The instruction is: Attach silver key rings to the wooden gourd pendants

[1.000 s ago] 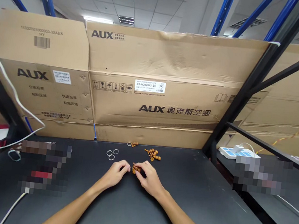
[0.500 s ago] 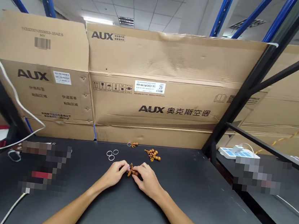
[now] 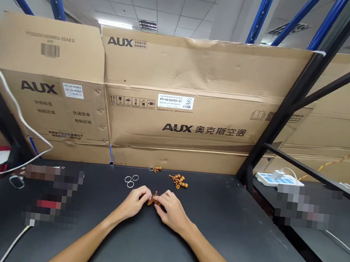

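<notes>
Low over the black table, my right hand (image 3: 168,209) is closed on a small brown wooden gourd pendant (image 3: 155,203), with its cord sticking out toward the left. My left hand (image 3: 139,199) pinches at the cord end of this pendant; what sits between its fingertips is too small and covered to make out. Beyond the left hand lie several thin metal rings (image 3: 130,184). A pile of similar gourd pendants (image 3: 180,181) rests behind my right hand. Farther back, a single pendant (image 3: 157,169) lies with a ring (image 3: 151,169) at its left end.
Cardboard panels (image 3: 181,76) stand along the table's back edge. A black metal rack post (image 3: 286,106) rises at the right, with a white power strip (image 3: 279,180) behind it. At the left are a white cable (image 3: 20,114) and blurred-out items (image 3: 52,192).
Both hands stay nearly in place. The pendant and its cord have turned slightly between the fingers, and the right fingertips have come a little closer to the left ones.
</notes>
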Tool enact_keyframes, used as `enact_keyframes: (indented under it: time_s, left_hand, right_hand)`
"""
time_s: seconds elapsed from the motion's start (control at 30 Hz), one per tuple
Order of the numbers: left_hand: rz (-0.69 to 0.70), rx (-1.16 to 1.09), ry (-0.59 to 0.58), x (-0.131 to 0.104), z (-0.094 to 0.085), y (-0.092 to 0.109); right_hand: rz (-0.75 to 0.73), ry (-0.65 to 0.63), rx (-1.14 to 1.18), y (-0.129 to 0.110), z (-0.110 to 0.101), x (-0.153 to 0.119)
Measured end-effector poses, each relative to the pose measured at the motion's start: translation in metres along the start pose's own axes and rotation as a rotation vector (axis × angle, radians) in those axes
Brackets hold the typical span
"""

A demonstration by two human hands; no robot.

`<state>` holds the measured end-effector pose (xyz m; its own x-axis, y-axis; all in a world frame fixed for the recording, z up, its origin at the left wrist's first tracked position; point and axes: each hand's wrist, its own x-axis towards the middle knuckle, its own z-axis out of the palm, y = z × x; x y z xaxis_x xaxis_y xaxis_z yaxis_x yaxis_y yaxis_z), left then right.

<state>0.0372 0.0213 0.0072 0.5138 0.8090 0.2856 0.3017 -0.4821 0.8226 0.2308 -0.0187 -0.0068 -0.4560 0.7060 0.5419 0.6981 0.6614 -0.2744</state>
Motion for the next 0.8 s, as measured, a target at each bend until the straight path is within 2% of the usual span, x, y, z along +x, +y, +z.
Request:
enact_keyframes:
  time_s: [0.3,0.5,0.67,0.8]
  left_hand:
    - [0.045,0.0,0.003,0.001,0.001,-0.005]
    - [0.017,0.005,0.003,0.001,-0.001,0.0]
    - [0.023,0.152,0.021,-0.002,0.002,0.004]
    - [0.062,0.254,-0.016,-0.004,0.005,0.004]
  right_hand:
    - [0.001,-0.038,0.025,0.001,0.0,0.0]
    - [0.045,-0.034,0.063,0.005,-0.004,-0.001]
    - [0.091,-0.014,0.053,0.011,-0.003,-0.002]
    - [0.112,0.009,0.049,0.013,-0.001,-0.003]
